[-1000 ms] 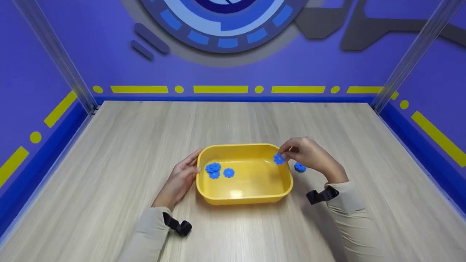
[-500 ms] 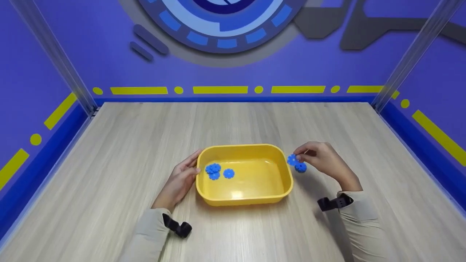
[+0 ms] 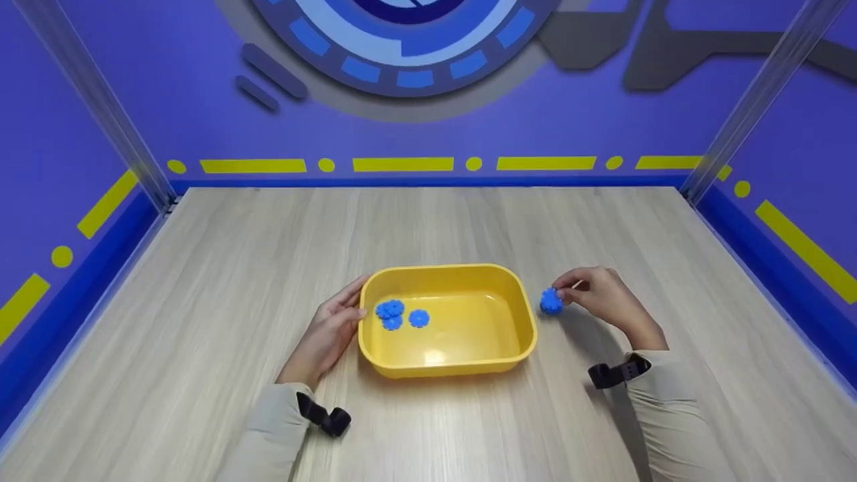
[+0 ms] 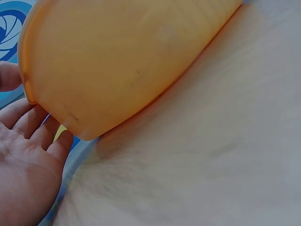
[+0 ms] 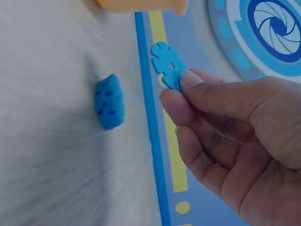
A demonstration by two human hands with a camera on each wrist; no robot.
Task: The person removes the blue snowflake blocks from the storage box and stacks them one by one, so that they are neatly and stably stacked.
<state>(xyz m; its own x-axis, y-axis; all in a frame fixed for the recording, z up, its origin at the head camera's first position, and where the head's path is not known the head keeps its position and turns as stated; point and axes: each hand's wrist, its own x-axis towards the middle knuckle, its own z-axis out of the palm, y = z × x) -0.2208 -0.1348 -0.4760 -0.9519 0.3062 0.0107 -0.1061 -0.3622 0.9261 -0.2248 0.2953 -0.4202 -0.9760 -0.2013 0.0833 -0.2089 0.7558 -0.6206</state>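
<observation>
A yellow plastic basin (image 3: pixel 469 338) stands on the table. My left hand (image 3: pixel 328 335) holds its left side, thumb at the rim and fingers along the outer wall, as the left wrist view shows. My right hand (image 3: pixel 602 301) pinches a thin blue snowflake disc (image 5: pixel 162 59), notched round its edge, between thumb and forefinger. In the right wrist view, a stack of similar blue discs (image 5: pixel 109 101) stands on the table below it, apart from the held disc. From the head view the disc overlaps that stack, just right of the basin.
Inside the basin, several blue discs (image 3: pixel 390 310) lie overlapping near the left end, with a single disc (image 3: pixel 419 318) beside them. The wooden tabletop (image 3: pixel 428 221) is bounded by blue patterned walls (image 3: pixel 428 140) at the back and sides.
My right hand has moved right with its disc, from over the basin's right rim to above the stack on the table. My left hand keeps its hold on the basin.
</observation>
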